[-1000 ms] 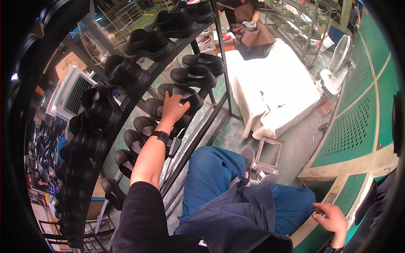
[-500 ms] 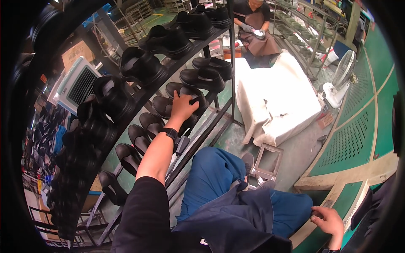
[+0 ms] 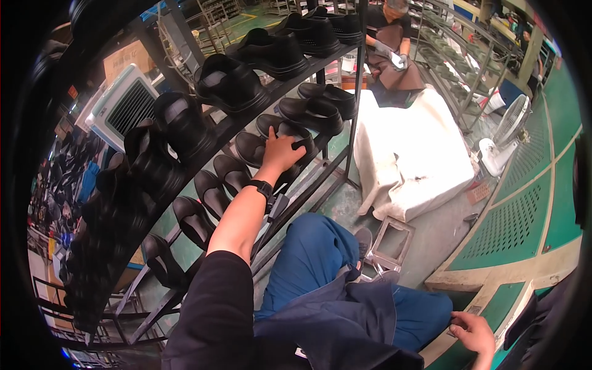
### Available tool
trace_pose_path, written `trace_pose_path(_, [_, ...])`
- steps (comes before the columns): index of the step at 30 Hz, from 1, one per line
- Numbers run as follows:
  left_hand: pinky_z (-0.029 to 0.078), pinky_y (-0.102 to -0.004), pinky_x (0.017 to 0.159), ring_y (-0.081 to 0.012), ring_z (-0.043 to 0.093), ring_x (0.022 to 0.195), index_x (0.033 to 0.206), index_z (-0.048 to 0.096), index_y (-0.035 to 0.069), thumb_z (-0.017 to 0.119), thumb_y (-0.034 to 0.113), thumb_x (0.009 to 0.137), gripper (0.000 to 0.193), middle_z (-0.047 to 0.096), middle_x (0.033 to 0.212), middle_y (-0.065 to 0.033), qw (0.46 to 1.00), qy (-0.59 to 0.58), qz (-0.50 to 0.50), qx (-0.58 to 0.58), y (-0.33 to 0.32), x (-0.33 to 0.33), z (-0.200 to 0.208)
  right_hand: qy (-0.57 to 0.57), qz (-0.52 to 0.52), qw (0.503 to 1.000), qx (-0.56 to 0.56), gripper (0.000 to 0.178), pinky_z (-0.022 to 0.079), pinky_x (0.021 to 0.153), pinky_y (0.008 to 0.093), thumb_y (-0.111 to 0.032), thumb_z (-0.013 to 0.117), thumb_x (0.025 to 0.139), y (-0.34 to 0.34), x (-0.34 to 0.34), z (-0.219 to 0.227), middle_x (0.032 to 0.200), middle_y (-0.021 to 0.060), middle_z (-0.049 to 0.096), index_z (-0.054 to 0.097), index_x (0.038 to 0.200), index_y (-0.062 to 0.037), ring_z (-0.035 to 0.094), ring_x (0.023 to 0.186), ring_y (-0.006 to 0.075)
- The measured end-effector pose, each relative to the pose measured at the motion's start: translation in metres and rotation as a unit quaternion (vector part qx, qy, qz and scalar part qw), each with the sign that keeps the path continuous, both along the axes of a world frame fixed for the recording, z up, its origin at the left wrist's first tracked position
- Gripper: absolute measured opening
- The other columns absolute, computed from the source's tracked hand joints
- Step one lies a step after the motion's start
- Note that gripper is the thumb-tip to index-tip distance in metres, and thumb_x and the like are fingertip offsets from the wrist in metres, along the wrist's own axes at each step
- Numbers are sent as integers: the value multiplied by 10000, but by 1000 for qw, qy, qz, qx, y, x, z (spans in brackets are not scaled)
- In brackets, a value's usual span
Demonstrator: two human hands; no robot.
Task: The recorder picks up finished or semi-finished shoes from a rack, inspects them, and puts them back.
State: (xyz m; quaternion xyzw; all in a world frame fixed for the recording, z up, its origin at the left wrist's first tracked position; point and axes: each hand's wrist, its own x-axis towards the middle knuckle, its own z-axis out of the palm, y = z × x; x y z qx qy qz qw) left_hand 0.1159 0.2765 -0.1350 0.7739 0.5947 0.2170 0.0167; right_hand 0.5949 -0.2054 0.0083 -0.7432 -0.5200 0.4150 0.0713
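Note:
My left hand (image 3: 282, 154) reaches onto the lower shelf of a shoe rack, its fingers and thumb spread around a black slip-on shoe (image 3: 285, 128). The shoe still sits among its neighbours, and part of the grip is hidden behind my hand. Close by in the same row are another black shoe (image 3: 250, 149) and a pair farther back, one of them a black shoe (image 3: 314, 115). Low on the right, beside my knee and the green machine panel, my right hand (image 3: 473, 332) rests with loosely bent fingers and nothing visible in it.
The rack's upper shelf (image 3: 246, 102) carries several black shoes above my left arm. A white cloth-covered block (image 3: 419, 154) stands ahead, with a metal frame (image 3: 393, 242) on the floor nearer me. A fan (image 3: 502, 139) and green panels line the right. A co-worker (image 3: 390, 58) sits beyond.
The whole view has shifted, so the rack and block appear slightly farther right. My left hand stays at the same shoe. My right hand remains beside my knee.

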Motion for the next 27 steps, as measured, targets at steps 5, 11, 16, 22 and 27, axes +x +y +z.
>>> trace_pose_path(5, [237,-485,1221,-525,380,1362,1125,720,30,637,506,817,573,677,1189,-211,999,-1,7,-33,-4,1,7,0,12,1000,8,406,548,701,303,-116,725,844,-1,2,-3,895,112,738,659,1230,-7,699,766,170])
trace_pose_path(11, [282,-477,1202,-517,365,1380,1116,725,49,639,511,816,558,684,1183,-189,999,4,14,-38,-3,1,7,-4,22,1000,15,407,544,707,304,-113,724,840,-1,3,-5,900,119,736,658,1226,-4,701,768,184])
trace_pose_path(16, [270,-477,1209,-518,370,1375,1116,725,47,636,513,817,561,684,1180,-187,999,7,17,-40,-3,1,5,-3,20,1000,18,406,545,709,308,-114,722,838,-1,1,-4,901,121,736,658,1223,-1,703,766,189])
trace_pose_path(22, [206,-472,1236,-494,445,1314,1094,726,30,636,501,814,556,684,1162,-197,1000,6,2,-21,-1,0,4,8,8,1000,6,404,551,735,314,-101,714,827,-3,6,-5,910,128,733,660,1216,-6,705,788,194])
trace_pose_path(27, [243,-475,1224,-506,442,1311,1043,735,36,635,494,807,525,690,1127,-198,1000,6,-2,-13,-2,0,5,22,44,999,6,384,535,760,311,-160,631,969,-7,13,-11,916,107,702,597,1333,-45,665,800,172])
